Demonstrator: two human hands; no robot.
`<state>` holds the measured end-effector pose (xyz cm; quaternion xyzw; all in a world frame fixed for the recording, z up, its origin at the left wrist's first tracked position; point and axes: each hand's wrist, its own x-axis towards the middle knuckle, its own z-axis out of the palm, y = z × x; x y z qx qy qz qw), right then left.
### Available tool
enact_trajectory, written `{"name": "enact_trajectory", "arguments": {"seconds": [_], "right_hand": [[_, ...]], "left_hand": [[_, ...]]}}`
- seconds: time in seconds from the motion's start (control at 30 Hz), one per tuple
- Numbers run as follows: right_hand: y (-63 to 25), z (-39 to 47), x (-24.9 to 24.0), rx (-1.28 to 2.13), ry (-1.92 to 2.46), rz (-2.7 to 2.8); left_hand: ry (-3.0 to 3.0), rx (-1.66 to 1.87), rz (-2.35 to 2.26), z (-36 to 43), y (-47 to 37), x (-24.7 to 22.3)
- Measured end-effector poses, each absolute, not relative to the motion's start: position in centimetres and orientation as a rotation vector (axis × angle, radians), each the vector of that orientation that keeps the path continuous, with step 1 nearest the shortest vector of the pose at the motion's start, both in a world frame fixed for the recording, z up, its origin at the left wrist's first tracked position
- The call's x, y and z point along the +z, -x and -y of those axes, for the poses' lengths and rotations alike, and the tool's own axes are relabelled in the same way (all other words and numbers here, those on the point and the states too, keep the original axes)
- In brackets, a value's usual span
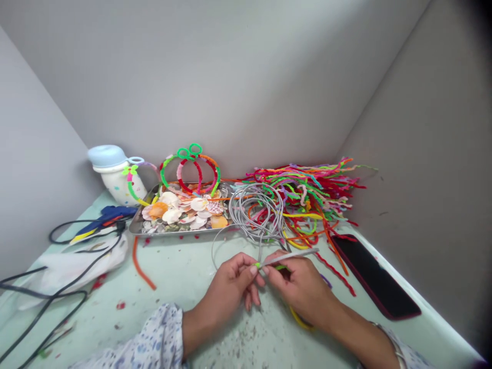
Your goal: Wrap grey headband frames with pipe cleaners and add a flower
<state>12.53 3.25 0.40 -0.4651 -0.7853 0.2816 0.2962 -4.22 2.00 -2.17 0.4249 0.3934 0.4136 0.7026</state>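
Observation:
My left hand (238, 282) is closed in a pinch on the grey wire (260, 252), where a bit of bright green pipe cleaner (258, 265) shows at the thumb tip. Close beside it, my right hand (295, 279) pinches too; more green fuzz shows between its fingers, so it seems to grip the same pipe cleaner. A straight grey length of wire runs from the pinch up across the right fingers. Beyond both hands stands the loose coil of grey wire (234, 218), joined to the held part. The fingertips hide the exact contact.
Behind lie a metal tray (184, 234) of seashells with pipe-cleaner hoops (164, 169), and a heap of coloured pipe cleaners (319, 179). A phone (376, 277) rests right. Left are a white bottle (119, 182), blue-handled tool (111, 215), plastic bag (84, 261) and black cables (46, 302).

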Motion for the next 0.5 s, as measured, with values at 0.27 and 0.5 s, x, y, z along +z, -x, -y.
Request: {"name": "enact_trajectory", "arguments": {"seconds": [0.27, 0.5], "right_hand": [[-11.98, -2.80, 0.00, 0.777, 1.317, 2.101], [-11.54, -2.59, -0.35, 0.850, 1.312, 2.052]], "left_hand": [[-0.929, 0.973, -0.949, -1.59, 4.20, -1.60], [-0.924, 1.014, -0.965, -1.33, 4.21, -1.75]]}}
